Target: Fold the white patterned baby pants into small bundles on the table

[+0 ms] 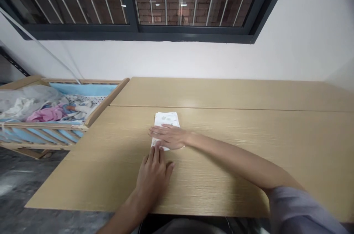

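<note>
A folded white cloth (166,119) with a small print lies on the light wood-grain table (229,92), near the middle of the view. My right hand (168,136) rests flat across the cloth, its fingers pointing left. My left hand (153,178) lies palm down on the table below it, with its fingertips at the cloth's near edge. Neither hand grips the cloth. The right hand hides the cloth's middle.
A wooden baby cot (63,123) with blue padding stands against the table's left side, holding a pile of clothes and pink fabric. A barred window (138,1) and white wall run behind the table. The floor is dark.
</note>
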{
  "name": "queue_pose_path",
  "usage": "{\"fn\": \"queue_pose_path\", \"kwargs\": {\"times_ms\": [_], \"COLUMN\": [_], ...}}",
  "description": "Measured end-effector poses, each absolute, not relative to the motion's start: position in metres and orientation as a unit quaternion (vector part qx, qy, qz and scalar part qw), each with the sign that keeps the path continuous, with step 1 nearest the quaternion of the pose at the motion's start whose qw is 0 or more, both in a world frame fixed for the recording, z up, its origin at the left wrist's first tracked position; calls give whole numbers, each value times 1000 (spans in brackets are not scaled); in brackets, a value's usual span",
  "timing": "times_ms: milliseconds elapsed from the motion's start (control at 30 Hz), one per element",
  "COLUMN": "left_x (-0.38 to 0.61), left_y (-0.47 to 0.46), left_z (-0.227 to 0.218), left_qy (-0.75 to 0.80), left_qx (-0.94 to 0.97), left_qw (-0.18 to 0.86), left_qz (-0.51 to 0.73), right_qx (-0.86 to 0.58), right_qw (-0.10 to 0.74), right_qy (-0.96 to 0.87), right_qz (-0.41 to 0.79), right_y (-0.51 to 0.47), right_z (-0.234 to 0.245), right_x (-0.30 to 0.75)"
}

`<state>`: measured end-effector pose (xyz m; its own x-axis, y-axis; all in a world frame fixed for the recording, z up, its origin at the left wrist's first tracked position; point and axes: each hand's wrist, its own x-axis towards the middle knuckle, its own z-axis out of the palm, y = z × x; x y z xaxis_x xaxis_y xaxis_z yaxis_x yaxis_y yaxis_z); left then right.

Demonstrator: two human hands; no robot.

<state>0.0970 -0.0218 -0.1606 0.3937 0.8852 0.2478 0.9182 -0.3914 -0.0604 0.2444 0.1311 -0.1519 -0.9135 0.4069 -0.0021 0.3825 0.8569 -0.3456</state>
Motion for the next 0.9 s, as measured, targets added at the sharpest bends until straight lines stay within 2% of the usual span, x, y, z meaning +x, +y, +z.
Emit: {"fn": "queue_pose_path", "kwargs": {"times_ms": [300, 367, 533, 633, 733, 900], "left_x": [92, 90, 66, 44, 32, 41], "left_y": [-21, -18, -3, 10, 22, 29], "left_z": [-163, -157, -138, -135, -139, -139], "left_qy": [-549, -543, -495, -471, -421, -402], "left_qx": [-825, -830, -861, -873, -897, -911], "left_qw": [96, 85, -2, -39, -11, 20], "left_qz": [-92, -94, -113, -121, -133, -91], "right_qx": [-350, -358, -349, -322, -297, -313], "right_qw": [63, 76, 172, 131, 64, 81], "right_qy": [-925, -920, -916, -932, -947, -946], "right_qz": [134, 142, 99, 101, 102, 34], "right_y": [211, 207, 157, 119, 88, 60], "right_z": [-151, -147, -115, -96, -97, -120], "right_x": [260, 262, 276, 292, 306, 312]}}
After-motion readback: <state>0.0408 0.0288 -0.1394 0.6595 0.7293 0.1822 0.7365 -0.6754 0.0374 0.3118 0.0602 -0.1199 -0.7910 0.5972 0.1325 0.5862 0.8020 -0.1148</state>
